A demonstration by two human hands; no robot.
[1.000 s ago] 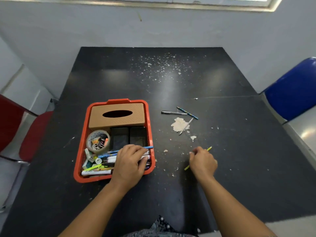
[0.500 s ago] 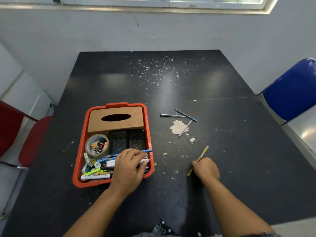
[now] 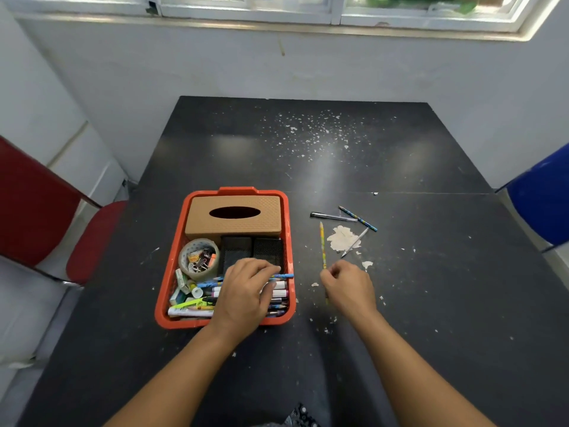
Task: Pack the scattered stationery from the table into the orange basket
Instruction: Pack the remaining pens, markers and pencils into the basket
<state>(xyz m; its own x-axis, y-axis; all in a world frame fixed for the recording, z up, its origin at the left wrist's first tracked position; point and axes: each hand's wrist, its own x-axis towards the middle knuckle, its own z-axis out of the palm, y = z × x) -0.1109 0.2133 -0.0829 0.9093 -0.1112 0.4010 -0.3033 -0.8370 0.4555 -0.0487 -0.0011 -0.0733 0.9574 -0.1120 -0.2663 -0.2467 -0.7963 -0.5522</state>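
Stationery mostly fills the orange basket (image 3: pixel 168 272), which sits on the black table (image 3: pixel 431 288) left of centre. In the head view, the basket holds a tan tissue box (image 3: pixel 234 218) at its far end, two black mesh holders (image 3: pixel 252 251) in the middle, a tape roll (image 3: pixel 198 258) stuffed with binder clips, and a heap of markers and pens (image 3: pixel 197 306) at the near end. The left hand (image 3: pixel 244 295) rests palm down on that heap, fingers loosely curled over a blue pencil (image 3: pixel 283 276) whose tip sticks out past the basket's right rim; whether it grips the pencil cannot be told. The right hand (image 3: pixel 349 288), just beside the basket, pinches a thin yellow pencil (image 3: pixel 322 241) near its lower end, so the shaft points away from the person. Farther off lie three loose pieces: a dark pen (image 3: pixel 332 216), a blue patterned pencil (image 3: pixel 358 219) crossing its end, and a slim silver pen (image 3: pixel 354 243) lying across a pale paint flake (image 3: pixel 340 237). White flecks dot the table.
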